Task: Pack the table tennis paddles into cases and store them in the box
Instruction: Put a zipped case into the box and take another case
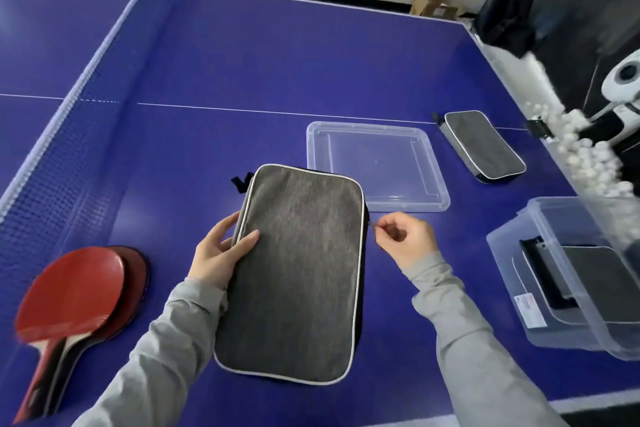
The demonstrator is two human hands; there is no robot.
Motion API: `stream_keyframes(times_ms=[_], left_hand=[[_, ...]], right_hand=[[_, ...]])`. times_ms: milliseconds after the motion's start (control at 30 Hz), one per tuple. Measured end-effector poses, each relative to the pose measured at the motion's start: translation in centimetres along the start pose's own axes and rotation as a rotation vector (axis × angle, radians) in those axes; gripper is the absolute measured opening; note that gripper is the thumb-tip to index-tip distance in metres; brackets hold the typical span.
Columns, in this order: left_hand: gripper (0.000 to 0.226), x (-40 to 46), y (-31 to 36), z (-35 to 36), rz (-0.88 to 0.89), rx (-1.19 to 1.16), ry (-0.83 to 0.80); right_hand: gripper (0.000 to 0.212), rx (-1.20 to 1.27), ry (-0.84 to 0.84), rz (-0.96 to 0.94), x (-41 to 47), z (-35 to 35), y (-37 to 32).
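Grey case (294,274) near the table's (242,62) front edge: left hand (221,250) grips its side, right hand (405,241) pinches its zipper pull (373,225).

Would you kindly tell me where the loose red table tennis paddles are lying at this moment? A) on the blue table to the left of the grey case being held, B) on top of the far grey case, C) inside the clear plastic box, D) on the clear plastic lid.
A: the stacked red table tennis paddles lie on the blue table, left of the grey fabric case that the left hand holds.
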State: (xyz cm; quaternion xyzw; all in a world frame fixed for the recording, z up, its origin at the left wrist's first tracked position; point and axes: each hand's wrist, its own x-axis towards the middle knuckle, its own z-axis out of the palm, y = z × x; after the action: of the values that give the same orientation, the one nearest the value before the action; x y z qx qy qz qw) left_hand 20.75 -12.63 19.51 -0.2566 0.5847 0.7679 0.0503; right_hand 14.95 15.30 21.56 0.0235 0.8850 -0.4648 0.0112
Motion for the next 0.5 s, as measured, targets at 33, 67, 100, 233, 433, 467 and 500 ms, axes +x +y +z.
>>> stream_keyframes(times_ms=[33, 67, 100, 233, 433, 467, 500], left_hand=[[0.043, 0.0, -0.1, 0.1, -0.009, 0.001, 0.018], [0.043, 0.0, -0.3, 0.2, -0.014, -0.004, 0.035], [0.042, 0.1, -0.4, 0.3, -0.018, -0.012, 0.054], [0.037, 0.2, -0.5, 1.1, -0.032, -0.04, 0.135], [0.047, 0.4, -0.8, 2.1, -0.024, -0.08, 0.377], [0.046, 0.4, -0.8, 2.3, -0.019, -0.093, 0.436], [0.046, 0.3, -0.9, 2.6, -0.012, -0.102, 0.49]], right_hand=[[0.015, -0.017, 0.009, -0.019, -0.3, 0.1, 0.0], [0.012, -0.031, 0.016, -0.036, -0.6, 0.2, 0.0], [0.01, -0.039, 0.02, -0.053, -0.8, 0.2, 0.0], [0.008, -0.051, 0.023, -0.108, -2.3, 0.4, 0.3], [0.009, -0.095, 0.071, -0.234, -4.6, 0.0, 1.6], [0.009, -0.1, 0.086, -0.245, -4.9, 0.0, 1.8], [0.01, -0.1, 0.101, -0.247, -5.3, 0.0, 2.1]])
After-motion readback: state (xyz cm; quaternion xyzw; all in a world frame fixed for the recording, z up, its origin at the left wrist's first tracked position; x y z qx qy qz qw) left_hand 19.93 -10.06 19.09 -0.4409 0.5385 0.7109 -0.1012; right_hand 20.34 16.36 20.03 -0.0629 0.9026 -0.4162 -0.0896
